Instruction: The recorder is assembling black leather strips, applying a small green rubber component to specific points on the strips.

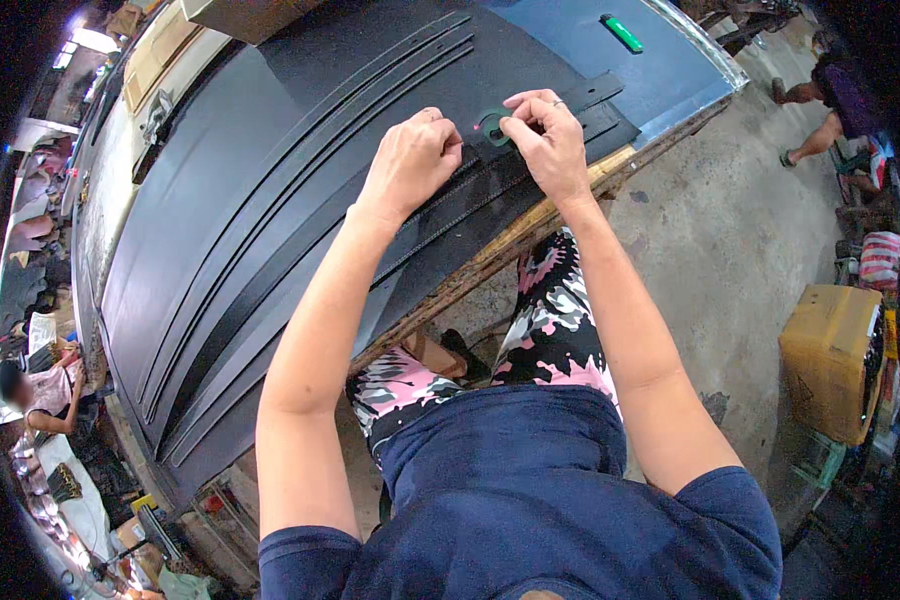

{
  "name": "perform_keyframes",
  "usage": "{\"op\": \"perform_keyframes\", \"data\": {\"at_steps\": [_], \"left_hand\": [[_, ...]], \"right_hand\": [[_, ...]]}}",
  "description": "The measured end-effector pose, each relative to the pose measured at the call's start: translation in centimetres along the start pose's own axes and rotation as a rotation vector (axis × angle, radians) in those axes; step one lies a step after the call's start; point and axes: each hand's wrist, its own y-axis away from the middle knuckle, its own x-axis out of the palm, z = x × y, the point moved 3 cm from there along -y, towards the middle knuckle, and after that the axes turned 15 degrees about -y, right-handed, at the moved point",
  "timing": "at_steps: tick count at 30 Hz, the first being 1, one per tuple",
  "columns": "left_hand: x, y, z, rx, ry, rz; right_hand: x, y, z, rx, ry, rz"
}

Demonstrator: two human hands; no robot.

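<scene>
Over a worktable covered in black sheet (300, 95), both my hands are raised close together. My left hand (413, 165) is closed, thumb against the bent fingers; what it holds, if anything, is hidden. The fingers of my right hand (550, 140), with a ring on one, are pinched together. Its thumb tip meets the edge of a small round dark green disc (491, 128) with a pinkish spot; I cannot tell whether it grips it. Long narrow black strips (260, 210), some with stitched-looking edges, run across the table under and beside my hands.
A green lighter (621, 33) lies on the table's blue-grey far right part. The wooden table edge (470, 290) runs just before my lap. A cardboard box (832, 362) stands on the floor at right. One person (50, 400) sits at far left; another (838, 95) is at far right.
</scene>
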Motion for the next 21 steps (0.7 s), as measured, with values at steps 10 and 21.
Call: {"op": "perform_keyframes", "data": {"at_steps": [10,21], "left_hand": [[0.4,0.8,0.1,-0.126,0.082,-0.074],[0.7,1.4,-0.4,-0.166,0.034,-0.176]], "right_hand": [[0.8,-0.3,0.7,-0.077,0.17,0.124],[0.9,-0.2,0.7,-0.079,0.212,0.158]]}}
